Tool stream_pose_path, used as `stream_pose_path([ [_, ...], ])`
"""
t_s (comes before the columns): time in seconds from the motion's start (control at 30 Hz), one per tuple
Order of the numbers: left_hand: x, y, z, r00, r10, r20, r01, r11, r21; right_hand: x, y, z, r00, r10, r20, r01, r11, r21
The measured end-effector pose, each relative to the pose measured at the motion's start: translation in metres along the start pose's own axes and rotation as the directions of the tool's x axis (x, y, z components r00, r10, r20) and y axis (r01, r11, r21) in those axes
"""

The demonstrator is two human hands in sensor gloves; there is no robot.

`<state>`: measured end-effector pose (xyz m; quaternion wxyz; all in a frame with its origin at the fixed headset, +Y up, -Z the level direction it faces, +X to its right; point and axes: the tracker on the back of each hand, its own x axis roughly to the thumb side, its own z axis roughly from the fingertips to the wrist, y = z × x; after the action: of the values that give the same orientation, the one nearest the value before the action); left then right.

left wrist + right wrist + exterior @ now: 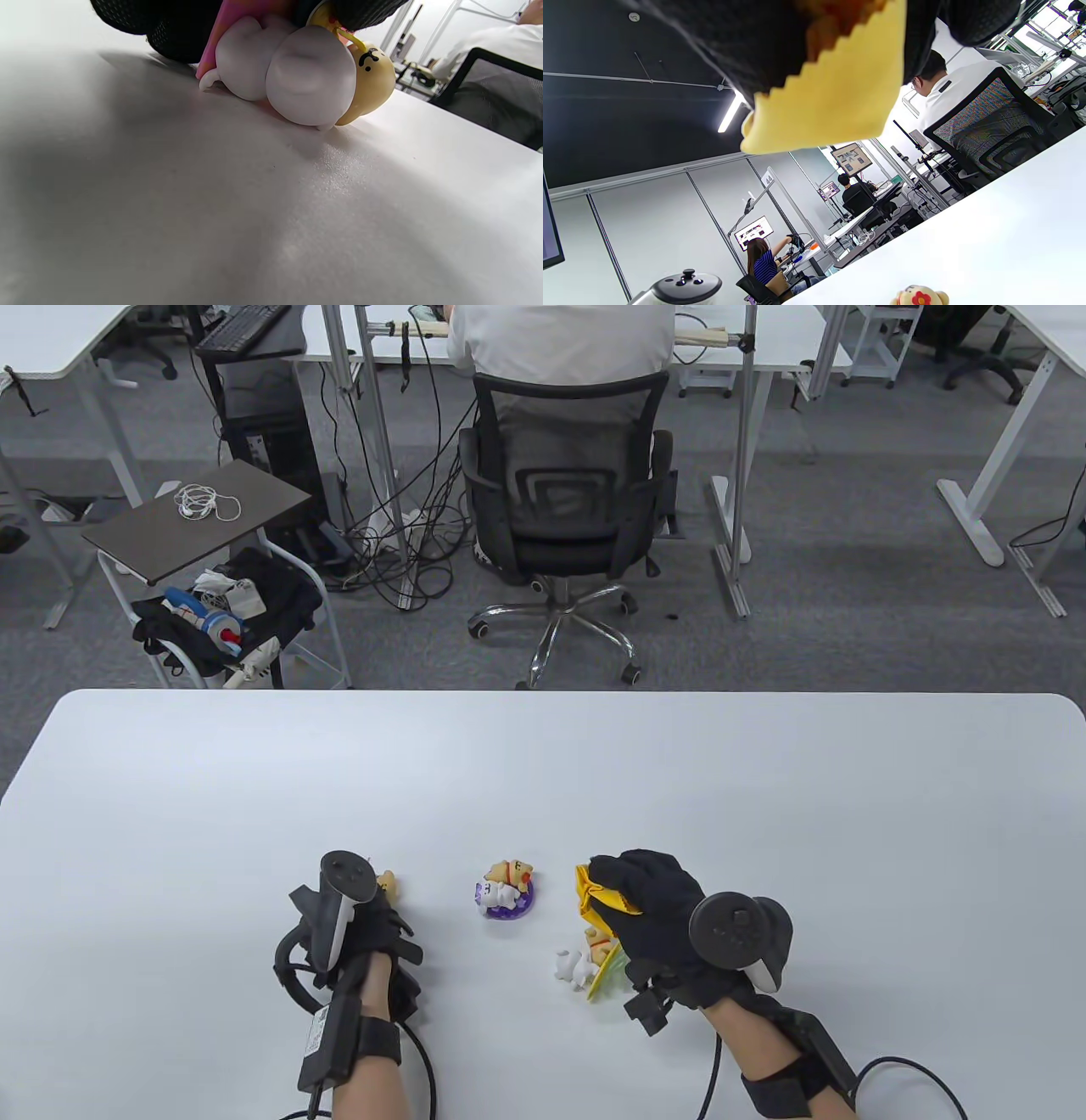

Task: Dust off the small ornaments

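Note:
My left hand [366, 920] grips a small ornament [388, 884] with a white body, a yellow head and a pink base. In the left wrist view the ornament [305, 76] lies on its side and touches the table, with my fingers [169, 25] over its top. My right hand [649, 895] holds a bunched yellow cloth [594, 892]; its zigzag edge shows in the right wrist view [835, 93]. A second ornament [506, 889] on a purple base stands between my hands. A third ornament [584, 959], on a green-yellow base, lies tilted by my right palm and is partly hidden.
The white table [543, 780] stretches far ahead of my hands. Beyond its far edge are an office chair [564, 517] with a seated person and a small cart [229, 585]. The top of an ornament with a red flower [918, 296] shows in the right wrist view.

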<state>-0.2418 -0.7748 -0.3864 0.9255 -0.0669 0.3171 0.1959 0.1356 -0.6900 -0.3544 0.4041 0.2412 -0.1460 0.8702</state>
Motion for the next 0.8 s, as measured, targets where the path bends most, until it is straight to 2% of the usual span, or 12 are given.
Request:
stream_pose_path([
  [0.3, 0.0, 0.003, 0.0, 1.0, -0.01, 0.029, 0.008, 0.999, 0.044, 0.0, 0.006, 0.001, 1.0, 0.011, 0.003, -0.011, 0.999, 0.03],
  [0.5, -0.001, 0.018, 0.013, 0.992, 0.102, 0.073, -0.11, 0.987, 0.121, 0.001, 0.004, 0.0, 1.0, -0.007, -0.004, 0.007, 1.0, 0.027],
  [0.57, 0.002, 0.026, 0.02, 0.978, 0.178, 0.104, -0.19, 0.975, 0.112, 0.001, 0.003, 0.0, 1.0, -0.022, -0.012, 0.022, 0.999, 0.023],
  [0.67, 0.012, 0.037, 0.035, 0.908, 0.388, 0.158, -0.395, 0.918, 0.02, -0.001, 0.004, 0.0, 0.999, -0.032, -0.022, 0.032, 0.999, 0.012],
  [0.73, 0.021, 0.04, 0.047, 0.835, 0.517, 0.189, -0.514, 0.855, -0.07, -0.001, 0.005, 0.001, 1.0, -0.014, -0.024, 0.014, 1.0, 0.013],
  [0.8, 0.034, 0.036, 0.063, 0.724, 0.655, 0.217, -0.628, 0.756, -0.185, -0.001, 0.007, 0.001, 1.0, 0.016, -0.021, -0.016, 1.0, 0.025],
])
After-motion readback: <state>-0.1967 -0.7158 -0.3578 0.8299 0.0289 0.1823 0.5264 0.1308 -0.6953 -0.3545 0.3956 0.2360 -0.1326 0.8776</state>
